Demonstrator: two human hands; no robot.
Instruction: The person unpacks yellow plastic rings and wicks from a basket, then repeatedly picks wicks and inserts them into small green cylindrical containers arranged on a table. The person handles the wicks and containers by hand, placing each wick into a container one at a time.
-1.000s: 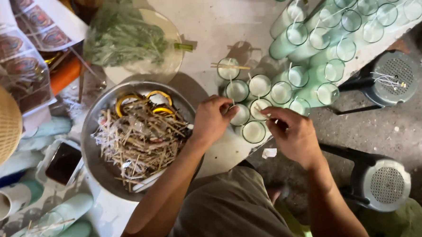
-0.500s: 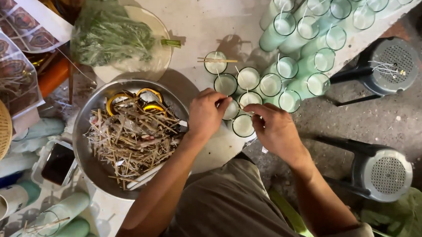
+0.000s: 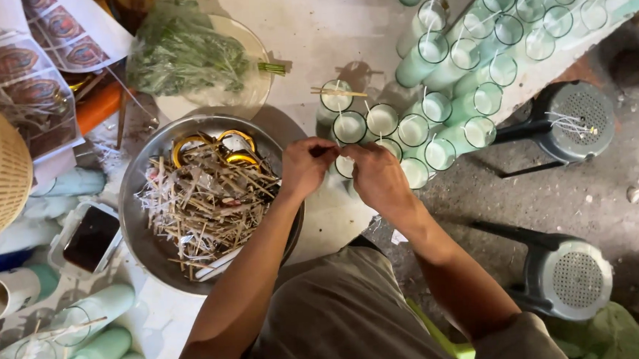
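Compared with half a second ago, the two hands have drawn closer together: the left hand (image 3: 306, 166) and the right hand (image 3: 378, 175) now meet fingertip to fingertip above one glass (image 3: 345, 165) at the near edge of the cluster of glasses (image 3: 411, 129), where before they sat a little apart on neighbouring rims. The view has also shifted slightly, so the metal bowl (image 3: 140, 216) sits further right in the picture than it did.

The fingers of both hands are bunched and pressed together as if pinching something thin between them, but what they grip is too small to make out. The glass beneath them is mostly hidden by the hands; only a pale, whitish filling and a bit of clear rim show. It stands on the white table (image 3: 306, 44), just right of the bowl and touching the other pale-filled glasses, several of which have a thin stick (image 3: 339, 92) laid across the top or a wick standing up.

The bowl holds a heap of short sticks (image 3: 205, 199) and some yellow rings. Behind it lies a plate with bagged green leaves (image 3: 185, 52). Two grey stools (image 3: 568, 122) stand on the floor to the right
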